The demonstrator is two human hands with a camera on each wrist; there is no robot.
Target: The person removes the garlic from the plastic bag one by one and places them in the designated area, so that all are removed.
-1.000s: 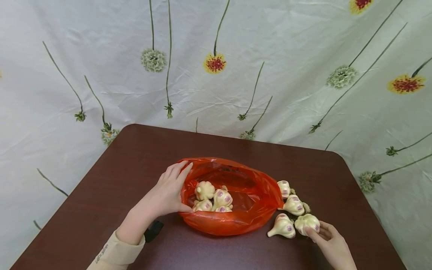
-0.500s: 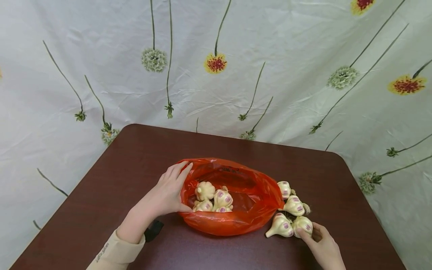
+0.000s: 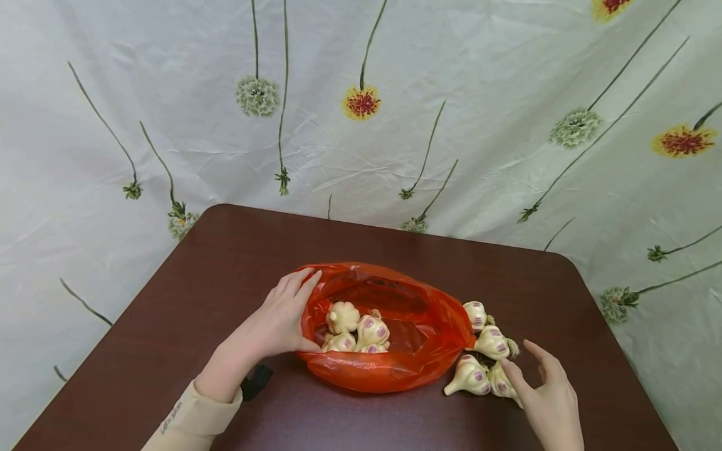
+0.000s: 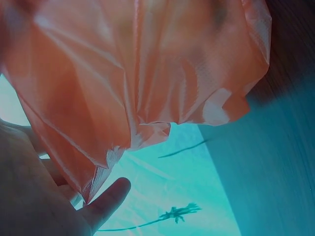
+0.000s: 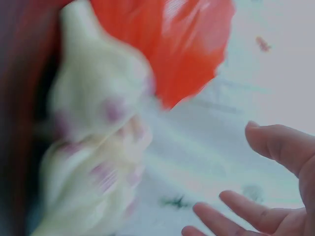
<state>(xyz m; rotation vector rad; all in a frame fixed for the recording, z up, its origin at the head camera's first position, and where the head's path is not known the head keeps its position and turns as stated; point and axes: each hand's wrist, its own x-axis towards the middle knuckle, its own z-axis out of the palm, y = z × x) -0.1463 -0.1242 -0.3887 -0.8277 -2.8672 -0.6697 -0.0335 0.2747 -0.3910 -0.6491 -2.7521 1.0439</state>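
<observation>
An orange-red plastic bag (image 3: 389,373) lies with its mouth spread wide, and several garlic bulbs (image 3: 343,317) rest inside it. My left hand (image 3: 282,316) sits at the bag's left end, thumb and fingers spread apart along the rim. The left wrist view catches the thumb (image 4: 110,199) beside a hanging corner of the plastic. To the right of the bag, several more garlic bulbs (image 3: 469,377) are clustered on the table. My right hand (image 3: 544,391) is just right of the nearest garlic bulb (image 3: 502,380), thumb and fingers apart and holding nothing.
A dark brown table (image 3: 271,244) with rounded far corners carries everything. A light flowered cloth (image 3: 316,138) hangs behind it. Some black object (image 3: 256,382) shows under the left wrist.
My right hand shifts a garlic bulb left against its neighbour, then lets go, fingers spreading apart. My left hand and the bag stay nearly still.
</observation>
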